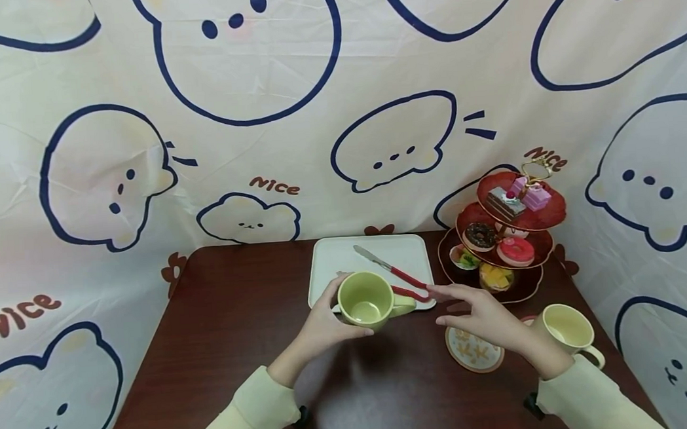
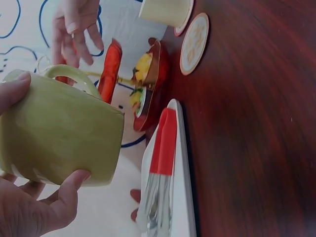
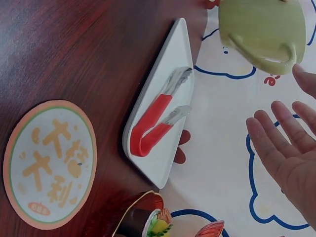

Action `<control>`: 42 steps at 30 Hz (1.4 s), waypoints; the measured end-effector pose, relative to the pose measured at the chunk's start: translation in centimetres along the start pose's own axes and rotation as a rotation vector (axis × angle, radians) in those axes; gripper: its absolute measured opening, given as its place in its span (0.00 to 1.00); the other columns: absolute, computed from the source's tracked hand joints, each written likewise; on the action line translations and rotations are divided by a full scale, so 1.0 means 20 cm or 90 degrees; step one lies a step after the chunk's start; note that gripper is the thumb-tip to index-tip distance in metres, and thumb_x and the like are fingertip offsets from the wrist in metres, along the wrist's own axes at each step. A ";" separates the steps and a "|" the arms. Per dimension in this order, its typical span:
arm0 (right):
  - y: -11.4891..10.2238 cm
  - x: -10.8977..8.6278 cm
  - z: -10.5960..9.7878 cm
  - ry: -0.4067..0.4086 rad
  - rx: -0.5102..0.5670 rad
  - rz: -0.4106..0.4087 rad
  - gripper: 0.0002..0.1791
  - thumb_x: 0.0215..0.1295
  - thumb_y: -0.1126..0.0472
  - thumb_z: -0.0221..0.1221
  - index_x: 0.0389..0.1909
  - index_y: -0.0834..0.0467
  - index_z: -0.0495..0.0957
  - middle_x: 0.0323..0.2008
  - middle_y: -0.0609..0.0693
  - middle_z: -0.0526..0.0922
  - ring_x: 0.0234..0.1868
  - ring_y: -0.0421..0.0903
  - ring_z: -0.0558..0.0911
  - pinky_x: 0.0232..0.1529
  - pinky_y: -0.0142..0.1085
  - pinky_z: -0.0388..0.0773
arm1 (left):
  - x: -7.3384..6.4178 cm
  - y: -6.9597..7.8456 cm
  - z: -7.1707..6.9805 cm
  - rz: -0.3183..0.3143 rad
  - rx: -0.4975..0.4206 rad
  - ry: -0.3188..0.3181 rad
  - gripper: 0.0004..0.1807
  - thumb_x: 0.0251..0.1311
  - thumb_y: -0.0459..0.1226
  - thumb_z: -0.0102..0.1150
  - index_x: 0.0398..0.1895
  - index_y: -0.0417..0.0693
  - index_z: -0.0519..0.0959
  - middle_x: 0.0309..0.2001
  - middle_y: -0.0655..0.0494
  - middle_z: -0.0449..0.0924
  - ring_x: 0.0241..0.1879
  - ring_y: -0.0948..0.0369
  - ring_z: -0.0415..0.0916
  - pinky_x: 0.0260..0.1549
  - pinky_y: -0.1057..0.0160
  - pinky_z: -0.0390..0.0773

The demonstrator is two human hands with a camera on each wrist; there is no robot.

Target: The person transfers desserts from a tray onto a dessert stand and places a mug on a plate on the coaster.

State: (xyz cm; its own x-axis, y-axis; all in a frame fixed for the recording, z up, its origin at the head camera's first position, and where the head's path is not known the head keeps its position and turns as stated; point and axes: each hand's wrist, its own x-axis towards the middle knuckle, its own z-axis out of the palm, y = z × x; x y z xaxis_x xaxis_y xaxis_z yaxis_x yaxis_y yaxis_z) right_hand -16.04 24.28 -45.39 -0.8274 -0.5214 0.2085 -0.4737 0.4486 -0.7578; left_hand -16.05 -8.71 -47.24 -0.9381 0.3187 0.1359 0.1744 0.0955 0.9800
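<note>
My left hand (image 1: 325, 320) grips a yellow-green mug (image 1: 366, 317) by its sides and holds it up above the table, as the left wrist view shows. The mug's handle (image 2: 74, 74) points toward my right hand (image 1: 479, 312). The fingers of the right hand are spread and loosely straight, with nothing in them. Its thumb (image 3: 307, 79) is close to the handle in the right wrist view; whether they touch, I cannot tell. Behind the mug, red-handled metal tongs (image 3: 152, 121) lie on a white tray (image 1: 336, 251).
A round coaster (image 1: 474, 349) with orange print lies below my right hand. Beside that forearm stands a second yellow-green mug (image 1: 569, 328) on another coaster. At the back right rises a three-tier red stand (image 1: 547, 218) bearing several cakes and doughnuts. A patterned cloth (image 1: 292, 145) hangs behind the dark table (image 1: 220, 327).
</note>
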 end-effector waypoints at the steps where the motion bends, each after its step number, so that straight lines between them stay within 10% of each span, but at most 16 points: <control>1: -0.01 0.00 0.00 0.002 0.003 -0.002 0.29 0.64 0.65 0.69 0.66 0.64 0.76 0.61 0.59 0.81 0.55 0.51 0.83 0.50 0.38 0.84 | 0.00 0.00 0.01 -0.001 -0.002 -0.005 0.55 0.39 0.29 0.83 0.75 0.49 0.65 0.69 0.49 0.69 0.64 0.48 0.68 0.57 0.42 0.76; 31: -0.02 -0.05 0.04 -0.005 -0.053 0.019 0.11 0.65 0.61 0.69 0.46 0.59 0.87 0.41 0.48 0.89 0.44 0.50 0.87 0.38 0.33 0.86 | 0.04 -0.08 0.30 0.008 0.021 -0.067 0.57 0.36 0.30 0.85 0.75 0.44 0.65 0.66 0.56 0.73 0.65 0.57 0.69 0.67 0.48 0.63; 42: -0.04 -0.06 0.07 0.062 -0.198 -0.066 0.06 0.58 0.65 0.73 0.36 0.55 0.88 0.33 0.37 0.84 0.37 0.36 0.82 0.34 0.33 0.84 | 0.07 -0.06 0.32 0.017 0.021 -0.084 0.56 0.38 0.31 0.85 0.75 0.47 0.65 0.64 0.59 0.74 0.63 0.58 0.70 0.64 0.50 0.66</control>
State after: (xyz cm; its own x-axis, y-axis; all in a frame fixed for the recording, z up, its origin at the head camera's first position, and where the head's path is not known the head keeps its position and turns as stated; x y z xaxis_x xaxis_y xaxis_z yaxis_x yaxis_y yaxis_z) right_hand -14.19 23.58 -45.95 -0.7881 -0.5109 0.3434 -0.6134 0.6046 -0.5081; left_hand -15.68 -2.36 -49.24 -0.8861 0.4422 0.1391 0.2100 0.1154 0.9709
